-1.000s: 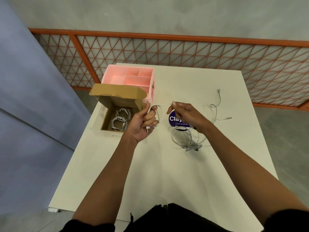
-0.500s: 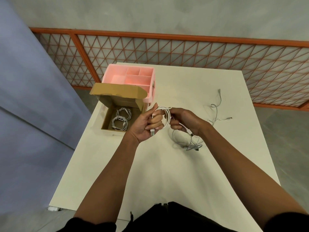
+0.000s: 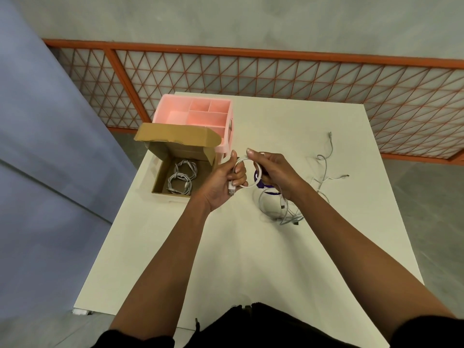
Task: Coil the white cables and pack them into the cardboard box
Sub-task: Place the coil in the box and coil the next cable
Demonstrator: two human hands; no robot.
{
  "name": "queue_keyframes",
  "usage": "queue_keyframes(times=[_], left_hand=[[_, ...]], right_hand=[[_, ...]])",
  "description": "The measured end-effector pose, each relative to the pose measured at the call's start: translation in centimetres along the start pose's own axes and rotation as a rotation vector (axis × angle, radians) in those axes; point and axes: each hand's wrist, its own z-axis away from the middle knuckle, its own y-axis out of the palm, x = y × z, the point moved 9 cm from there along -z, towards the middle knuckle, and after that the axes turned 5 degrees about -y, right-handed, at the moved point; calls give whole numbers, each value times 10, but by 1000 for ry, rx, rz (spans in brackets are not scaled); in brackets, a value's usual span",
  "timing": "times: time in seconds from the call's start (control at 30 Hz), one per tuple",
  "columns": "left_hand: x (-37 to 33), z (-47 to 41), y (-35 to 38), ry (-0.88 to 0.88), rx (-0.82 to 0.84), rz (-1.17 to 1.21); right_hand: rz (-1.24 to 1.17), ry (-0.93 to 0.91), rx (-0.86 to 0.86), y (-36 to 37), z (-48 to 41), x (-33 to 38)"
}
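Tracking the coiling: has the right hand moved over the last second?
Yes. The right hand, pinching the white cable, has shifted left toward the cardboard box, now covering most of the purple sticker.

I'm looking into what seems a bare industrial hall or workshop bay: a grey concrete wall (image 3: 226,18) is rising behind an orange steel lattice fence (image 3: 276,76), a grey floor (image 3: 439,222) is spreading below, and a plain white bench (image 3: 251,247) is standing beside a blue partition (image 3: 37,146).
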Motion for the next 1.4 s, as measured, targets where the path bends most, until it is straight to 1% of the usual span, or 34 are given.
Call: queue_keyframes(times=[0.07, 0.2, 0.3, 0.4, 0.47, 0.53, 0.7, 0.83, 0.9, 1.0, 1.1, 1.17, 1.4], left_hand=[[-1, 0, 3, 19, -8, -10], [-6, 1, 6, 81, -60, -58], [-10, 2, 7, 113, -105, -105], [-13, 4, 0, 142, -147, -130], [-15, 5, -7, 154, -170, -157], [-17, 7, -12, 163, -190, -186], [-19, 4, -11, 174, -203, -206], [-15, 1, -9, 100, -183, -240], [-9, 1, -5, 49, -152, -198], [-1, 1, 2, -16, -74, -89], [0, 0, 7, -36, -11, 10], [-3, 1, 8, -21, -3, 21], [-6, 0, 5, 29, -57, 115]], right_hand=[[-24, 1, -52, -1, -1, -1], [-76, -13, -104, -2, -2, -1], [-3, -18, -143, -9, 0, 1], [93, -41, -57, -12, 0, 3], [127, -45, 24, -14, 2, 3], [152, -52, 71, -18, 4, 2], [183, -53, 120, -17, 6, -7], [87, -24, 126, -10, 6, -9], [114, -33, 125, -9, 3, -8], [188, -47, 70, -10, 0, -5], [255, -74, -27, -12, -1, 0], [230, -80, -64, -12, 0, 1], [143, -26, 10, -14, -2, -2]])
